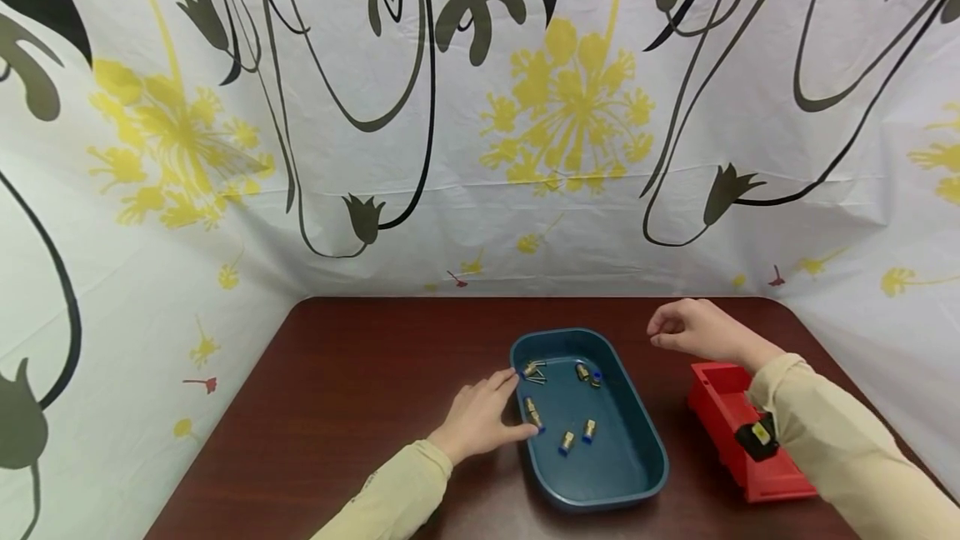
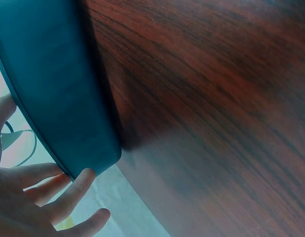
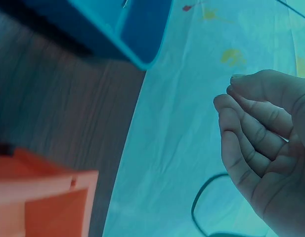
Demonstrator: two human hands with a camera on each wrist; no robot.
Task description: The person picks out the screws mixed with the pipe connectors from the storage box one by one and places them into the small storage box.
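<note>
My left hand [image 1: 480, 415] lies at the left rim of a blue-grey tray [image 1: 645, 440], thumb over the edge and fingers spread along it. In the left wrist view, its fingertips [image 2: 84, 177] touch the tray's rim and outer wall near a corner. Inside the tray lie several brass fittings with blue ends, among them one fitting [image 1: 589, 430] near the middle, plus a few small screws [image 1: 537, 373] at the far left. My right hand [image 1: 701, 330] hovers beyond the red bin [image 1: 776, 477], fingers loosely curled, thumb close to the index fingertip. Nothing shows between them.
The red bin stands right of the tray, partly hidden under my right sleeve [image 1: 840, 423]. Both containers sit on a dark brown wooden table [image 1: 375, 373]. A white cloth with a floral print [image 1: 465, 148] hangs behind the table and along its sides.
</note>
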